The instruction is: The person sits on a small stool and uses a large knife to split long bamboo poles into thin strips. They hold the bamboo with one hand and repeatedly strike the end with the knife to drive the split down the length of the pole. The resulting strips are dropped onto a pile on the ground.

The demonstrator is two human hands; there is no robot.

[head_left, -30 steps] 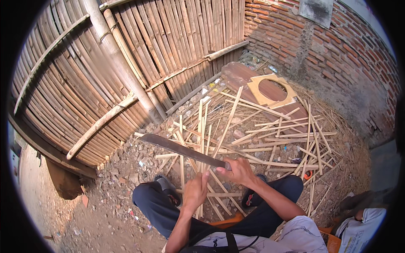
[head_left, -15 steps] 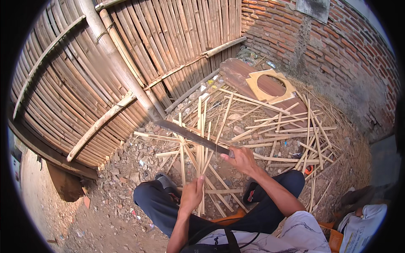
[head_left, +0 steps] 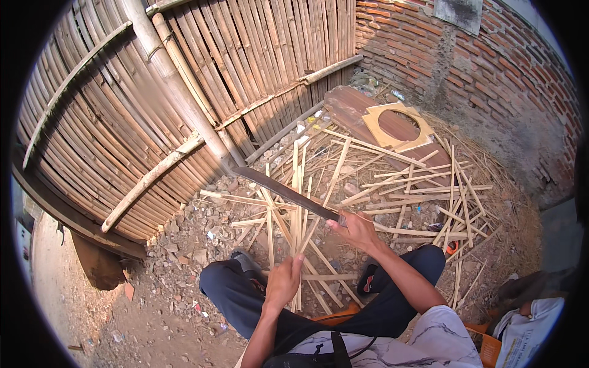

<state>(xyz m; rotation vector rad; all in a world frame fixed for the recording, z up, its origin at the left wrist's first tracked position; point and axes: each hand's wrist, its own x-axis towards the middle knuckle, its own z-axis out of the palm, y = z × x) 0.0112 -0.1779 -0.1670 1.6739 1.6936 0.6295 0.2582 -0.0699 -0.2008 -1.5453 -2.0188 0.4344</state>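
Observation:
My right hand [head_left: 359, 232] is closed around the handle of a machete [head_left: 288, 195]. Its long dark blade slants up and leftward, crossing in front of several pale split bamboo strips. My left hand [head_left: 284, 283] is closed, thumb up, on the lower end of a bamboo strip [head_left: 337, 168] that leans up and to the right behind the blade. Whether blade and strip touch, I cannot tell. More loose strips [head_left: 270, 236] lie crisscrossed on the ground between my bent legs and beyond.
A bamboo wall [head_left: 270, 55] rises at left and a brick wall [head_left: 405, 46] at right. A yellowish board with a round hole [head_left: 371, 122] rests on a brown panel [head_left: 343, 104]. Strips are scattered at right [head_left: 423, 233]. Rubble [head_left: 184, 257] covers the ground.
The machete has risen slightly, its tip now higher against the bamboo wall's foot. My left hand keeps its grip on the strip. The whole view has shifted a little.

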